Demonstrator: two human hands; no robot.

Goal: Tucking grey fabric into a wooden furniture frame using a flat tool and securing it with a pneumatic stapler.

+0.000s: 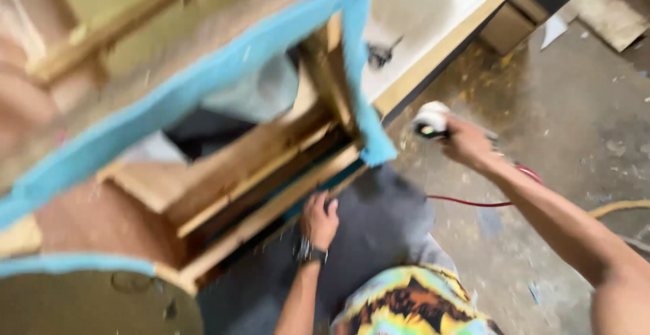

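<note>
The picture is blurred by motion. The left hand (319,218), a watch (310,252) on its wrist, reaches up from below with the forearm nearly vertical; its fingers curl against the lower edge of a wooden frame (271,172), pressing on dark cloth (379,220) there. The frame lies tilted, edged with blue fabric (203,81). The right arm stretches in from the lower right, elbow bent, over the dusty floor (562,125). The right hand (467,144) is wrapped around a white tool (430,119), just right of the frame's corner; a red hose (474,203) runs beneath the forearm. A pale counter (433,23) stands behind.
</note>
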